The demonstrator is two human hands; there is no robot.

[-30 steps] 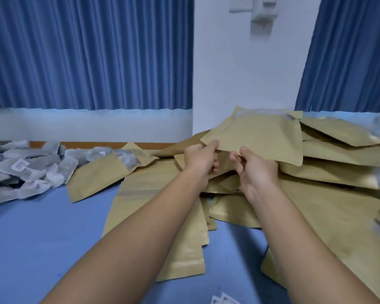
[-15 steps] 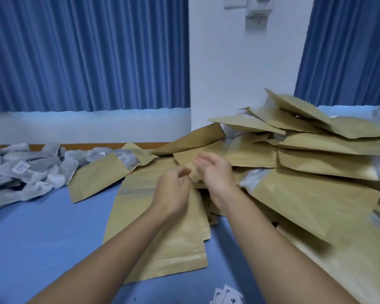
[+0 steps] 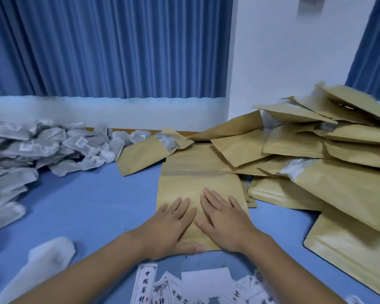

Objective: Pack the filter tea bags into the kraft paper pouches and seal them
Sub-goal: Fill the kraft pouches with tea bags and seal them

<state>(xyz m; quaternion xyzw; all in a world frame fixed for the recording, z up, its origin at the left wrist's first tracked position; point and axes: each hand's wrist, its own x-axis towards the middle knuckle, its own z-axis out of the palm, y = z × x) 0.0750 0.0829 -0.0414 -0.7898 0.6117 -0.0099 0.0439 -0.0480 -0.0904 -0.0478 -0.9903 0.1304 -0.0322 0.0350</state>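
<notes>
Bare blue table left of pouch, pile crowding right — left hand, right hand flat on pouch, fingers straight, gripping nothing

Lowered out of the air with left hand and right hand side by side, thumbs close together. No longer curled as half a second ago: spread flat now, palms down, pressing on the near half of the pouch lying under them. Gone from the fingers, the other pouch held up a second ago. Rearranged too, beyond and to the right of the right hand, the heap, now piled looser and higher at the back. Newly in view just behind the wrists, printed labels; left of the left forearm, a white filter bag.
</notes>
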